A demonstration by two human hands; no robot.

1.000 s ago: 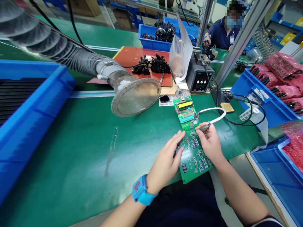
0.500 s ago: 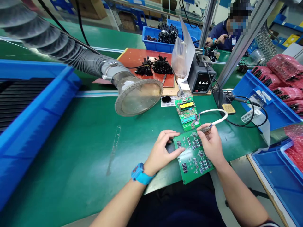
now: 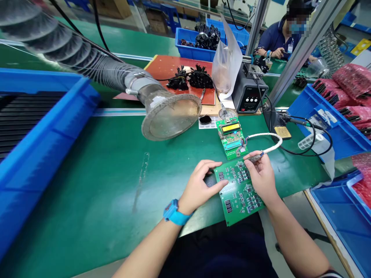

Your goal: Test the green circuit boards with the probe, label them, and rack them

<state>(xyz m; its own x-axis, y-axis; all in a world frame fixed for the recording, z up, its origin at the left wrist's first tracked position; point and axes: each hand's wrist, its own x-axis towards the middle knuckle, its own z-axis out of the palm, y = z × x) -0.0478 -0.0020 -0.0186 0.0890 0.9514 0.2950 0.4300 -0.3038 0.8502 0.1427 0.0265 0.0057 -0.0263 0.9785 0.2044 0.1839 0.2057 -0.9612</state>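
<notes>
A green circuit board [image 3: 239, 193] with small red number displays lies tilted at the near edge of the green bench. My left hand [image 3: 199, 185] grips its left edge, thumb on top and fingers curled over the far corner. My right hand [image 3: 261, 173] rests on the board's right side and pinches a metal connector [image 3: 254, 157] on the end of a white cable [image 3: 268, 143]. That cable runs to a smaller green board with a yellow display [image 3: 231, 137] just beyond.
A fume-extraction hose with a wide funnel [image 3: 171, 116] hangs over the bench to the left. Blue bins [image 3: 43, 131] flank both sides; pink bagged parts [image 3: 348, 92] fill the right one. A soldering station [image 3: 249, 94] and iron cable sit behind. Another person [image 3: 282, 36] works opposite.
My left hand went from lying flat over the board's left side to gripping its edge, tilting the board up slightly. My right hand has kept the connector.
</notes>
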